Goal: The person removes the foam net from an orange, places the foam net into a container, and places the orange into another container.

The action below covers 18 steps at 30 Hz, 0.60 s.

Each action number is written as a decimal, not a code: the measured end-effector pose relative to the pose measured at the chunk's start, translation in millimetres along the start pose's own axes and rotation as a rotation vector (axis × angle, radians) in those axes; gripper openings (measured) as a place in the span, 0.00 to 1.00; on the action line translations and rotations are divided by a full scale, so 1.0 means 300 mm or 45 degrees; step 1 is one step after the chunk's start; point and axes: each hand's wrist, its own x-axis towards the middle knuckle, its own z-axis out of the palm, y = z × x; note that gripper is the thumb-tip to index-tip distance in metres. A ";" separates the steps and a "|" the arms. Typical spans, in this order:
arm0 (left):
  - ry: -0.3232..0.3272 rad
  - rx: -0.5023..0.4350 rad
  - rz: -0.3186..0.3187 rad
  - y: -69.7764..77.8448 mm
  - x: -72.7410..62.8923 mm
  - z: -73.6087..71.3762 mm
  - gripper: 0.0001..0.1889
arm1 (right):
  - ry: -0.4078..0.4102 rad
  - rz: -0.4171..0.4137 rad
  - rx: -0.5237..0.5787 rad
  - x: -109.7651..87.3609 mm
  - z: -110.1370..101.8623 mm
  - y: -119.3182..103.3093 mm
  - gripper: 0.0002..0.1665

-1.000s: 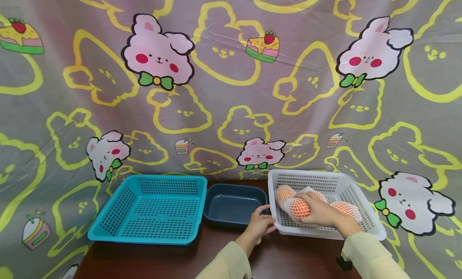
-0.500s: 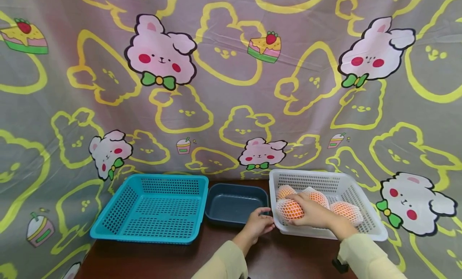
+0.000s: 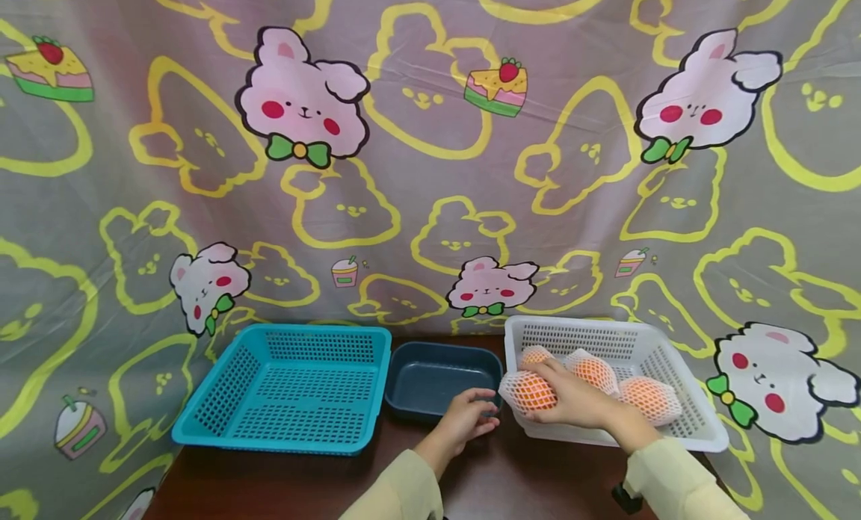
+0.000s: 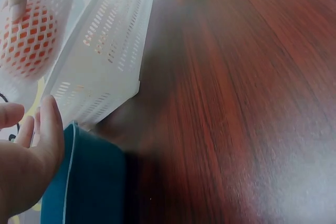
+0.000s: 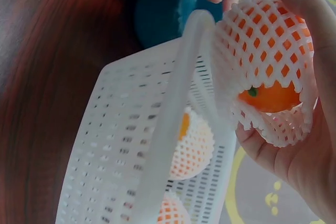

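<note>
My right hand [image 3: 581, 400] grips an orange [image 3: 531, 392] wrapped in a white foam net, up over the left rim of the white basket [image 3: 714, 435]. In the right wrist view a bare orange patch with a green stem spot shows through the open end of the net on this orange [image 5: 270, 51]. Three more netted oranges lie in the basket, one of them a netted orange [image 3: 649, 399] at the right. My left hand [image 3: 460, 423] holds nothing; its fingers are loosely bent beside the front right corner of a dark blue tub [image 3: 430, 378].
A teal basket [image 3: 269, 439] with slotted walls stands at the left, with the dark blue tub between it and the white basket. All three sit on a dark red-brown wooden table [image 3: 531, 475]. A patterned cloth [image 3: 417, 169] hangs close behind them.
My right hand has carried the orange leftward from inside the white basket to over its left rim. My left hand has drawn away from that rim, leftward to the tub.
</note>
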 end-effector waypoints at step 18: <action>-0.040 0.089 -0.081 0.001 -0.082 -0.121 0.16 | -0.044 -0.062 0.026 0.043 0.075 -0.104 0.48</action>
